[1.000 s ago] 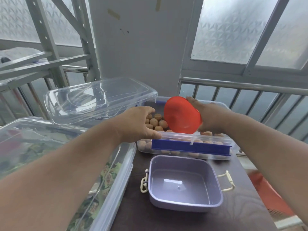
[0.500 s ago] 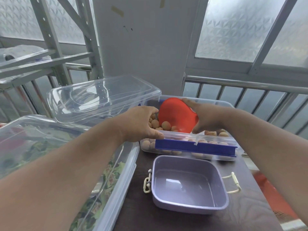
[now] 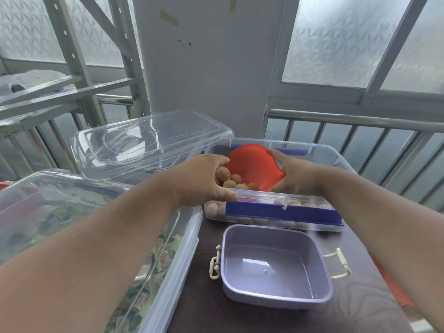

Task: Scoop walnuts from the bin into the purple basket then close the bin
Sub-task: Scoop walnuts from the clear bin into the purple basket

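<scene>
Red scoop (image 3: 252, 168) in right hand (image 3: 292, 175), left hand (image 3: 204, 181) gripping bin (image 3: 336, 159), walnuts (image 3: 230, 181) half-hidden.

2 bare forearms, left hand (image 3: 204, 179) and right hand (image 3: 295, 174) ungloved, sleeveless.

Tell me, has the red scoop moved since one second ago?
Yes. The red scoop has dipped below the bin's near rim into the walnuts.

Left hand (image 3: 204, 179) fingertips hidden among walnuts (image 3: 231, 180) in bin (image 3: 336, 157); red scoop (image 3: 252, 164) lip buried there.
</scene>
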The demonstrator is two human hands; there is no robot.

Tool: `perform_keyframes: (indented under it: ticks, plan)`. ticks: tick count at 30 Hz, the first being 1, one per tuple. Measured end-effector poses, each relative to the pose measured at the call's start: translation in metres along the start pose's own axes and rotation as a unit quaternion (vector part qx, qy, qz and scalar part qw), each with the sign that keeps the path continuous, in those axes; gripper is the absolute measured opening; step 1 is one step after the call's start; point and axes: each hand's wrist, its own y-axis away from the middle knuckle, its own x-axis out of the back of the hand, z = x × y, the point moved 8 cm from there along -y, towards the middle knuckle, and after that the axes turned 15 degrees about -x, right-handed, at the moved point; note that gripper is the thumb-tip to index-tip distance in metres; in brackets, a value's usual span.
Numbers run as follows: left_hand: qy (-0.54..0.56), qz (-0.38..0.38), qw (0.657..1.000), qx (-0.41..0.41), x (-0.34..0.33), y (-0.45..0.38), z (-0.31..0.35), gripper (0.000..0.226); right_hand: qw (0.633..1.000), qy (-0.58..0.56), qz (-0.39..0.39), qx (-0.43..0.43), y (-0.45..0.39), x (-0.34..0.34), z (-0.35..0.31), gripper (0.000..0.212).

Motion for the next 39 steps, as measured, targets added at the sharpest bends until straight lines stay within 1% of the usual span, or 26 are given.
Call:
perform_keyframes:
  ticks: [5, 8, 10, 12, 15, 18, 19, 22, 26, 29, 32, 35, 39]
  plan:
    - [-0.001, 0.006, 1.0, -0.008, 0.002, 0.002, 0.005, 0.096, 0.999, -0.024, 0.027, 0.001, 0.006, 0.007, 0.003, 0.123]
    - [-0.002, 0.009, 1.0, -0.007, 0.003, 0.003, 0.01, 0.08, 0.998, -0.035, 0.05, -0.019, 0.007, 0.011, 0.009, 0.121]
    - [-0.007, 0.008, 1.0, -0.008, 0.004, 0.003, 0.01, 0.084, 0.996, -0.045, 0.063, -0.035, 0.009, 0.017, 0.013, 0.119]
    - [-0.006, 0.007, 1.0, -0.009, 0.004, 0.003, 0.01, 0.088, 0.993, -0.094, 0.056, -0.048, 0.013, 0.023, 0.019, 0.117]
    - [0.007, 0.004, 1.0, -0.006, 0.003, 0.003, 0.011, 0.079, 0.982, -0.175, 0.035, -0.057, 0.019, 0.032, 0.027, 0.114]
    - [0.036, 0.002, 0.999, 0.0, 0.002, 0.004, 0.009, 0.057, 0.978, -0.203, 0.026, -0.043, 0.029, 0.044, 0.03, 0.114]
    - [0.037, 0.002, 0.999, 0.002, 0.002, 0.003, 0.008, 0.055, 0.977, -0.207, 0.025, -0.037, 0.036, 0.048, 0.029, 0.114]
    - [0.023, 0.009, 1.0, 0.003, 0.004, 0.004, 0.011, 0.069, 0.977, -0.209, 0.028, -0.021, 0.06, 0.059, 0.024, 0.114]
    - [-0.017, 0.007, 1.0, 0.003, 0.007, 0.006, 0.017, 0.096, 0.976, -0.212, 0.049, 0.014, 0.095, 0.069, 0.019, 0.105]
    - [-0.017, 0.003, 1.0, 0.002, 0.007, 0.007, 0.017, 0.097, 0.973, -0.222, 0.039, 0.04, 0.115, 0.068, 0.02, 0.101]
    - [-0.013, -0.002, 1.0, -0.005, 0.01, 0.01, 0.022, 0.086, 0.972, -0.227, 0.027, 0.054, 0.133, 0.062, 0.023, 0.098]
    - [-0.015, -0.007, 1.0, -0.018, 0.014, 0.012, 0.027, 0.066, 0.97, -0.235, 0.018, 0.064, 0.148, 0.053, 0.026, 0.101]
    - [-0.025, -0.021, 0.999, -0.026, 0.016, 0.017, 0.026, 0.042, 0.974, -0.209, 0.037, 0.083, 0.169, 0.039, 0.027, 0.105]
